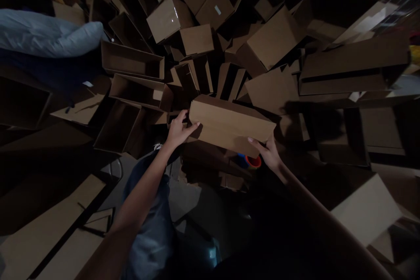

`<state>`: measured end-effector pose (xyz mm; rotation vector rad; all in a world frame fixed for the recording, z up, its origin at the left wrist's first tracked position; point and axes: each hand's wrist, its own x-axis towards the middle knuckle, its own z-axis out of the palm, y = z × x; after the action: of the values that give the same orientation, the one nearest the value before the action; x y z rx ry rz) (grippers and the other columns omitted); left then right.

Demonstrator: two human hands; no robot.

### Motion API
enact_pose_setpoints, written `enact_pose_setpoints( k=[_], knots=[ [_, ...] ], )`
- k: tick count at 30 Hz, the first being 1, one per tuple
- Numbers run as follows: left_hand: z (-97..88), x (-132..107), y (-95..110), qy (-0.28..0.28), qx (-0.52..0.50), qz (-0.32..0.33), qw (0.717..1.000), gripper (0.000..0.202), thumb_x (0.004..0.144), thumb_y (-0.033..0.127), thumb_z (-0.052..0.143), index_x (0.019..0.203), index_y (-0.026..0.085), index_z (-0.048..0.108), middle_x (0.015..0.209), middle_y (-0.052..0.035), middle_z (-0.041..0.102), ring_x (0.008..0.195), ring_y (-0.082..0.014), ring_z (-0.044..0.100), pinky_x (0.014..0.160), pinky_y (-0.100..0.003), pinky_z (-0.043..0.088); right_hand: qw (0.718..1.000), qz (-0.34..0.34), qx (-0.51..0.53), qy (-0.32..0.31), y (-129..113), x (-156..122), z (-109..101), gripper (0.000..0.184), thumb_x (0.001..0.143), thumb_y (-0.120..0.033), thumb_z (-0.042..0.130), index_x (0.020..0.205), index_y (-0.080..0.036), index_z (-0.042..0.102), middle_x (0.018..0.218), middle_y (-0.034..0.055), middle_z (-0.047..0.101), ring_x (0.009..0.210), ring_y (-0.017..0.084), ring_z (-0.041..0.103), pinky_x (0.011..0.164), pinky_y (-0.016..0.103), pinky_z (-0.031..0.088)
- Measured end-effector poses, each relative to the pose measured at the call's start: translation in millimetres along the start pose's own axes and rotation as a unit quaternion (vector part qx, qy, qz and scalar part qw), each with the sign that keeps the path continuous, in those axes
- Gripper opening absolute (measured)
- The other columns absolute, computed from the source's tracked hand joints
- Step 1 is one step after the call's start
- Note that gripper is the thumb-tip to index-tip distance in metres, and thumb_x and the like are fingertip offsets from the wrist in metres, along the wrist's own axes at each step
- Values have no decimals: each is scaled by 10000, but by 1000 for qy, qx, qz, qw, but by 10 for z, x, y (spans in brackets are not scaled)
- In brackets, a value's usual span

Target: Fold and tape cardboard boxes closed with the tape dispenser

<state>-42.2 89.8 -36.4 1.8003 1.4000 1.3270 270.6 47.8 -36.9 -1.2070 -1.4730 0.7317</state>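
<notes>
A flat, closed brown cardboard box [229,124] spans the space in front of me, held up between my two hands. My left hand [179,130] grips its left end, with the fingers spread over the edge. My right hand [267,153] holds the lower right corner, fingertips on the cardboard. Part of the box's underside is hidden from this view. Beneath it, many open cardboard boxes lie in a dense heap.
Open and flattened cardboard boxes [131,61] cover the floor on all sides. A pale blue-grey fabric bundle [46,33] lies at the upper left. A small red-rimmed container [253,162] with blue beside it sits below the held box.
</notes>
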Motion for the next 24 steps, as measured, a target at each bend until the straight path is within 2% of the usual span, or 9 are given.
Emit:
enact_pose_setpoints(
  k=[11, 20, 24],
  knots=[
    [-19, 4, -60, 4, 32, 14, 999, 498, 847, 389, 689, 1312, 229, 608, 1221, -56, 721, 1115, -265, 676, 936, -365, 545, 1000, 17, 1, 6, 6, 6, -17, 733, 736, -568, 738, 1351, -256, 491, 1254, 107, 660, 1215, 311, 583, 1082, 540, 414],
    [-57, 17, -71, 50, -50, 11, 997, 377, 908, 416, 594, 1208, 225, 721, 1168, -39, 752, 1071, -225, 707, 933, -340, 551, 999, 34, -4, -15, 136, -20, -83, 669, 795, -586, 698, 1342, -248, 513, 1255, 97, 669, 1211, 282, 590, 1105, 504, 406],
    [-67, 16, -27, 81, -99, 32, 991, 387, 931, 467, 553, 1142, 213, 755, 1165, -42, 753, 1140, -243, 679, 977, -355, 530, 998, 58, 17, -13, 111, -34, -76, 666, 798, -612, 686, 1341, -260, 529, 1288, 86, 656, 1221, 275, 588, 1120, 489, 397]
  ],
)
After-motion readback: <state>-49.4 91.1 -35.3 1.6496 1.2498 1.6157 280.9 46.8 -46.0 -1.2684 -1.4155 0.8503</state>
